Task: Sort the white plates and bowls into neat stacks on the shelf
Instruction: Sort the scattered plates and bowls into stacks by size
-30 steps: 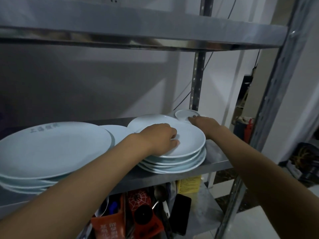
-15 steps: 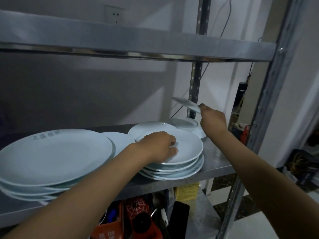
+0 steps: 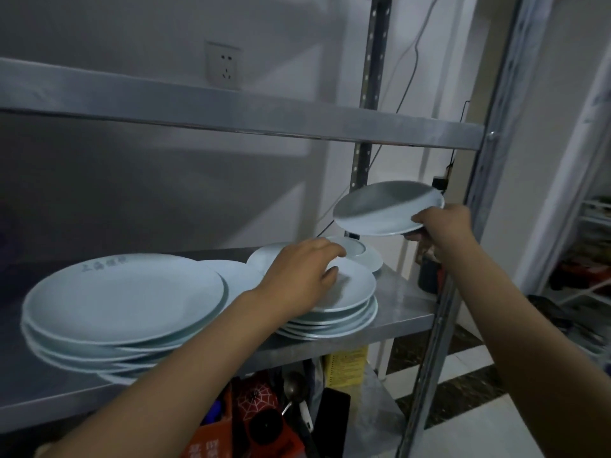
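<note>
My right hand point(image 3: 444, 228) grips a small white plate point(image 3: 385, 208) by its right rim and holds it in the air above the back right of the steel shelf point(image 3: 403, 295). My left hand point(image 3: 302, 274) rests on the top plate of a medium stack point(image 3: 350, 292), fingers curled over its far edge. Behind that stack an upturned small dish point(image 3: 358, 254) lies on the shelf. A stack of large white plates point(image 3: 122, 302) fills the left side, and one more plate point(image 3: 238, 276) shows between the two stacks.
An upper steel shelf point(image 3: 231, 110) runs overhead. Upright posts stand at the back point(image 3: 367, 127) and at the front right point(image 3: 469, 226). The lower shelf holds red packaging point(image 3: 261, 411), a spoon point(image 3: 292, 388) and a yellow box point(image 3: 345, 365). A wall socket point(image 3: 224, 66) sits above.
My right hand has lifted the small plate off the back right of the shelf, up and to the right. My left hand stays on the medium stack.
</note>
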`<state>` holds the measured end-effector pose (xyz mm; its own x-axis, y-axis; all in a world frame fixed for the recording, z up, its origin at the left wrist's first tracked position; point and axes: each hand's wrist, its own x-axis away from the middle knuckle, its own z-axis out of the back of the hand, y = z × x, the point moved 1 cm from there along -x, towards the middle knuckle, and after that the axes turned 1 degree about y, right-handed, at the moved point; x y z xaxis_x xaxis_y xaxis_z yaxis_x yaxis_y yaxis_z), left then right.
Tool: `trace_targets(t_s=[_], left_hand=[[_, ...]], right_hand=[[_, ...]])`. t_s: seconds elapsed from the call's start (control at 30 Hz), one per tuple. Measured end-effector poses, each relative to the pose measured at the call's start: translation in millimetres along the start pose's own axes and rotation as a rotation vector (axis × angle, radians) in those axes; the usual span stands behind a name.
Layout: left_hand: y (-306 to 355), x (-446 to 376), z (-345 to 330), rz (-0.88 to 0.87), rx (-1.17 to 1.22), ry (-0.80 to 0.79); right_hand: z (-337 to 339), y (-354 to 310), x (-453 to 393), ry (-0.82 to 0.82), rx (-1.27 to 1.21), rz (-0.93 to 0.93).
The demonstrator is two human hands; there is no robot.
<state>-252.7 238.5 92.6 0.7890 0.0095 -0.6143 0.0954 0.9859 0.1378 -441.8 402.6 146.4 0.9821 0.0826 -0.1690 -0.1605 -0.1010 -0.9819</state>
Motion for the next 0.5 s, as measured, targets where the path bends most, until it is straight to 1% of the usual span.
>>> trace_targets(t_s=[0.07,0.13,0.2,0.27,0.3,0.33,0.43,0.47,0.5], left_hand=[[1,5,6,0.001,0.038,0.07],[1,12,12,0.05,0.1,0.158],[-2,19,19,0.068,0.131,0.236],[-7,25,26,0.071,0.155,0.249],[-10,26,29,0.101,0.211,0.248],[-12,27,33,0.157,0.325,0.253],[-15,26,45,0.462,0.896,0.336],[-16,25,49,0.558,1.05,0.363],[-18,25,52,0.626,1.125,0.378]], right_hand=[[1,1,12,-0.077,-0.114,-0.147],[-3,2,25,-0.165,-0.164,-0.226],[-6,3,41,-0.248,-0.207,-0.274],[-11,3,54,-0.317,-0.262,-0.283],[-14,4,58,-0.341,-0.293,-0.281],[-17,4,62,-0.36,-0.312,-0.27],[-29,8,70,-0.378,-0.293,-0.202],[-33,9,72,-0.371,-0.279,-0.181],[-36,11,75,-0.36,-0.263,-0.165]])
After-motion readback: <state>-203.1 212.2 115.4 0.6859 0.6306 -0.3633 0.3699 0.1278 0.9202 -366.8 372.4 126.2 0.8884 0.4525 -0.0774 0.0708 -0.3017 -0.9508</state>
